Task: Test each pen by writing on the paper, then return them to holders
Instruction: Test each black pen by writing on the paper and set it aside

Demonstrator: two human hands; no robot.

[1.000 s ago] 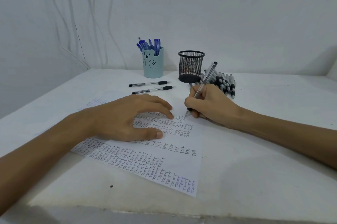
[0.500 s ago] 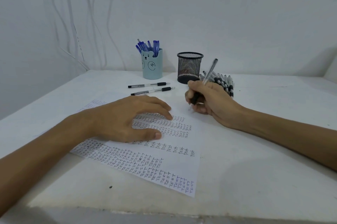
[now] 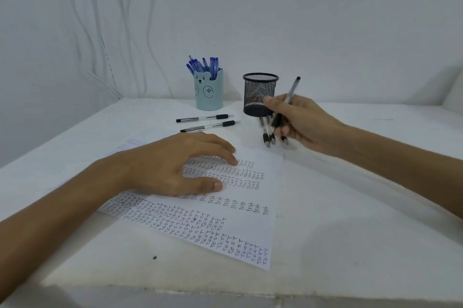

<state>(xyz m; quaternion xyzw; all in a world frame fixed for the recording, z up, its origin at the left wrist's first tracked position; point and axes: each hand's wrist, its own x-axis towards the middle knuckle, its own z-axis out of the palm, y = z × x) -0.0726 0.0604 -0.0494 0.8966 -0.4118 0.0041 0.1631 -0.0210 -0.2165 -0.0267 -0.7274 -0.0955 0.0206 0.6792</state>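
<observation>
Far to the left of the grip, white cables (image 3: pixel 97 39) trail down a bare white wall. Nearer, the left hand (image 3: pixel 175 164) lies flat with fingers spread, pressing on the paper (image 3: pixel 240 230), which is crowded with rows of the word "test". That looks to me like most of the writing is done. Beyond it, a blue bear cup (image 3: pixel 209 93) stands full of blue pens (image 3: pixel 204 67), so those seem finished with. Two black pens (image 3: pixel 204 118) lie loose between that cup and the grip. Just left of the grip stands the black mesh holder (image 3: pixel 258 92); I cannot tell whether any pen is in it. The right hand (image 3: pixel 308 124) pinches one black pen (image 3: pixel 292 90) in its fingers, tip down, lifted clear of the sheet. Under the grip lies a heap of black pens (image 3: pixel 266 138), so I judge the black lot is what's left to sort. The white table (image 3: pixel 363 207) is scuffed and chipped at its near edge.
</observation>
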